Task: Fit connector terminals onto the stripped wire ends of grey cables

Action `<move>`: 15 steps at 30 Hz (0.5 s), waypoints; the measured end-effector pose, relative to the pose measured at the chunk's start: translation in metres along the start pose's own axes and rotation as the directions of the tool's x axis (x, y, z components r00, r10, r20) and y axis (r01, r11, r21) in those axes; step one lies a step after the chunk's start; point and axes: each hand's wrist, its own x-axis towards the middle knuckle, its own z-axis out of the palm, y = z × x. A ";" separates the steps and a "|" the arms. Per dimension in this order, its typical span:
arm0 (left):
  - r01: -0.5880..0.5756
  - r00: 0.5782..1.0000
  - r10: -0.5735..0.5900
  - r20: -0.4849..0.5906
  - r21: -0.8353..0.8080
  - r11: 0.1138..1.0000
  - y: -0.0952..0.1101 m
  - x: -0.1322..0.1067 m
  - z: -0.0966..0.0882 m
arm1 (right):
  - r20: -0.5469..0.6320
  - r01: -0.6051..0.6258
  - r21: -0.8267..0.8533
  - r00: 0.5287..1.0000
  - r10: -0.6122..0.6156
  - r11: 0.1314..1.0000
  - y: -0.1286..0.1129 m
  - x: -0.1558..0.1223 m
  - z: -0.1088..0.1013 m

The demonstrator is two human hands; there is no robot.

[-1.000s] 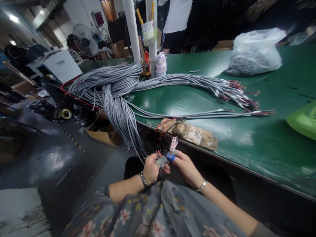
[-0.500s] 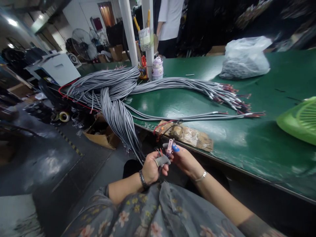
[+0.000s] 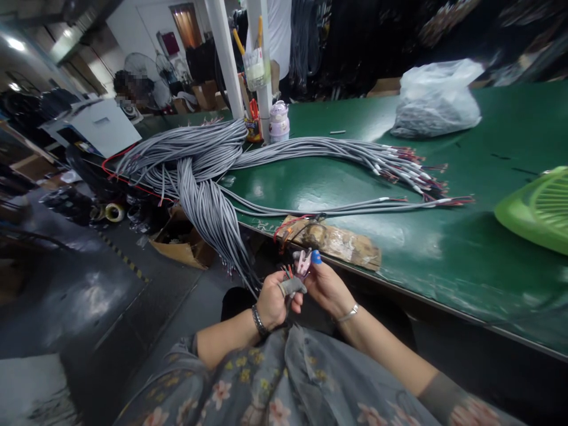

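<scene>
The left hand (image 3: 271,300) is clamping its fingers on thin coloured wires (image 3: 287,272), whose ends are sticking up just above its thumb, which is wearing a grey cover (image 3: 291,287). The right hand (image 3: 328,290) is pinching a pink clip (image 3: 304,263) at its fingertips, beside the wires; whether clip and wires are touching, I cannot tell. Blue tape (image 3: 316,257) is wrapping the right thumb. Beyond the right fingers, cardboard (image 3: 355,247) is lying along the table's edge; left of the left fingers, grey cables (image 3: 213,207) are hanging down.

Grey cables (image 3: 213,152) on green bench (image 3: 444,251)
</scene>
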 end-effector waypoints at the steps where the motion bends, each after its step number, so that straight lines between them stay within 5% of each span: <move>1: 0.002 1.000 -0.002 -0.006 -0.002 1.000 0.000 0.000 0.000 | -0.011 0.010 0.005 1.000 -0.010 1.000 0.001 0.001 -0.001; 15: 0.024 0.999 -0.024 -0.028 0.020 1.000 0.000 -0.003 0.001 | -0.107 -0.001 0.082 0.994 0.010 0.997 -0.006 -0.004 0.010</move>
